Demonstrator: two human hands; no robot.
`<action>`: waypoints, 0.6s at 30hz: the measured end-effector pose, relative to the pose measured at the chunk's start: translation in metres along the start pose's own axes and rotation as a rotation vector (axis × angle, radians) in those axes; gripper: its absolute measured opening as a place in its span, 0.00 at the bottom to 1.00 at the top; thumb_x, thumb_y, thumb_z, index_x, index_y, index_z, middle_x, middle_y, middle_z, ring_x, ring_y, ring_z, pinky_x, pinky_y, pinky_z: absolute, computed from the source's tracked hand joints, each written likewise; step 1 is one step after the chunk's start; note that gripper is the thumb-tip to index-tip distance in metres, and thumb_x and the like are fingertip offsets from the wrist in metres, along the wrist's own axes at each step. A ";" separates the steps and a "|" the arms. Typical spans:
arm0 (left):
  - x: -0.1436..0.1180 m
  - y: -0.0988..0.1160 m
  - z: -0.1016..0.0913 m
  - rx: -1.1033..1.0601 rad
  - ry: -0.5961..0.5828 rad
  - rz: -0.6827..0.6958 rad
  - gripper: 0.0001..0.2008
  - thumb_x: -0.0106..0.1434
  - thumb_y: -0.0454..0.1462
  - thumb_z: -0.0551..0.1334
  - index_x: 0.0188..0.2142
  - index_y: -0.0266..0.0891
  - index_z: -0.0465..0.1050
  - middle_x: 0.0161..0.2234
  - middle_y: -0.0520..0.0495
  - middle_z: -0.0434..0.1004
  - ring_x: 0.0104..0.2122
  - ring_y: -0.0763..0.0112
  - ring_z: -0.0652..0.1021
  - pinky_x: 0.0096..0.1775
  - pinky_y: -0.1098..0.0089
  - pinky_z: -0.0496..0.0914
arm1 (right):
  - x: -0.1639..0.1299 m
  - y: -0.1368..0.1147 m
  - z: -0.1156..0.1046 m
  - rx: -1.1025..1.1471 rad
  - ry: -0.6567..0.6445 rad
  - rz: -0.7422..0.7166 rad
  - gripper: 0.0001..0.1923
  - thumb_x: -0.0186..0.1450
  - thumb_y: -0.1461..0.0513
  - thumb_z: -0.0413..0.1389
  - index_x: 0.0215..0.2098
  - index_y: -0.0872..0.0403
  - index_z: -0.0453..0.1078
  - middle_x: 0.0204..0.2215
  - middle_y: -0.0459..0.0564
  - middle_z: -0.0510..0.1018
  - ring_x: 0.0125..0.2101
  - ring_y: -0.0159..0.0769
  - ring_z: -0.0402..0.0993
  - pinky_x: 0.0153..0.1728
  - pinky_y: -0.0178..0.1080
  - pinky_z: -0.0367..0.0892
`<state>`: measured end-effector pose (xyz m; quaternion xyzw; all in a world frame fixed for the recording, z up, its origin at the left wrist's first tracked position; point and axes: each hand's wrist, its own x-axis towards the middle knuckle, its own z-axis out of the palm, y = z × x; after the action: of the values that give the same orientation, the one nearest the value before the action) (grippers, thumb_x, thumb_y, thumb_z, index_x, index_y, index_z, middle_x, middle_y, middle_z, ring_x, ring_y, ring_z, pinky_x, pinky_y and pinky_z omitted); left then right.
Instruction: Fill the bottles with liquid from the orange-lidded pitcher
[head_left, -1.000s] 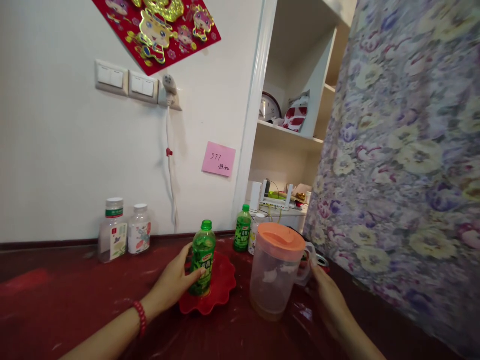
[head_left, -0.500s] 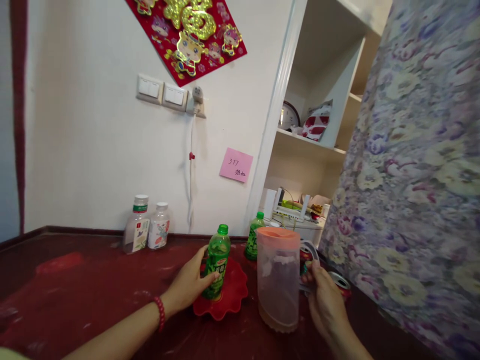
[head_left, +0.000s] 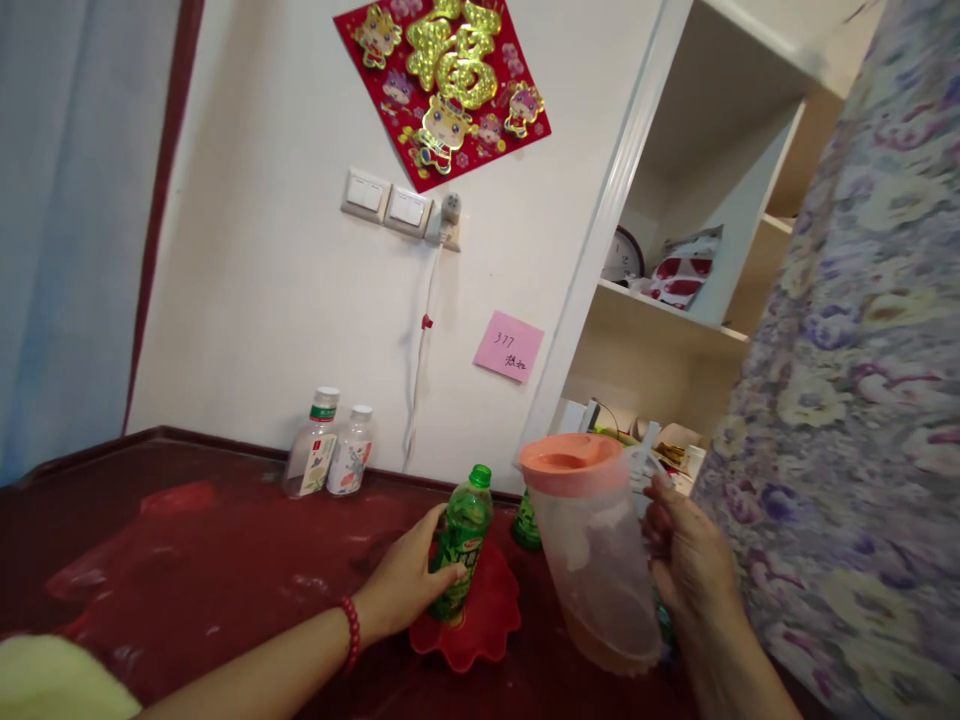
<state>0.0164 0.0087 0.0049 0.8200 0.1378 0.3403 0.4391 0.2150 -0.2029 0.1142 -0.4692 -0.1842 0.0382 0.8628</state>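
My left hand (head_left: 409,575), with a red bead bracelet at its wrist, is closed around a green plastic bottle (head_left: 463,550). That bottle stands on a red scalloped plate (head_left: 491,635); no cap is seen on its green neck. My right hand (head_left: 694,560) grips the handle of a clear pitcher (head_left: 600,570) with an orange lid (head_left: 574,460). The pitcher leans to the left, its lid near the bottle's neck, with some brownish liquid low inside. Whether its base touches the table is unclear. A second green bottle (head_left: 526,525) is partly hidden behind the pitcher.
Two clear bottles with white caps (head_left: 311,455) stand by the wall at the back left of the dark red table (head_left: 247,570). A white cord (head_left: 420,375) hangs from the wall socket. A floral curtain (head_left: 847,430) borders the right side, next to shelves (head_left: 675,310).
The pitcher has gone from upright to tilted left, its top now nearer the held bottle. My left hand still holds the bottle on the plate. The view has turned slightly left.
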 end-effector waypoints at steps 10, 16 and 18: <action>-0.001 0.002 -0.001 -0.013 -0.009 0.017 0.31 0.53 0.34 0.65 0.58 0.44 0.65 0.57 0.43 0.73 0.56 0.54 0.73 0.58 0.58 0.64 | 0.011 -0.012 0.030 -0.141 -0.083 -0.097 0.27 0.39 0.49 0.74 0.25 0.56 0.69 0.13 0.34 0.58 0.14 0.21 0.52 0.14 0.27 0.51; -0.002 -0.001 -0.001 0.007 -0.011 0.009 0.32 0.53 0.36 0.66 0.58 0.44 0.64 0.55 0.42 0.74 0.54 0.53 0.74 0.55 0.59 0.66 | 0.022 -0.016 0.038 -0.362 -0.046 -0.249 0.25 0.44 0.46 0.72 0.22 0.55 0.68 0.14 0.38 0.62 0.15 0.24 0.56 0.16 0.30 0.53; -0.002 -0.002 -0.001 0.022 -0.014 0.007 0.32 0.53 0.36 0.66 0.58 0.44 0.64 0.54 0.42 0.75 0.53 0.52 0.75 0.54 0.59 0.67 | 0.024 -0.018 0.041 -0.403 -0.055 -0.289 0.25 0.45 0.46 0.71 0.23 0.55 0.69 0.14 0.38 0.63 0.15 0.25 0.56 0.16 0.31 0.53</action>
<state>0.0139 0.0096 0.0030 0.8275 0.1354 0.3347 0.4299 0.2210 -0.1743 0.1558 -0.5993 -0.2767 -0.1101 0.7430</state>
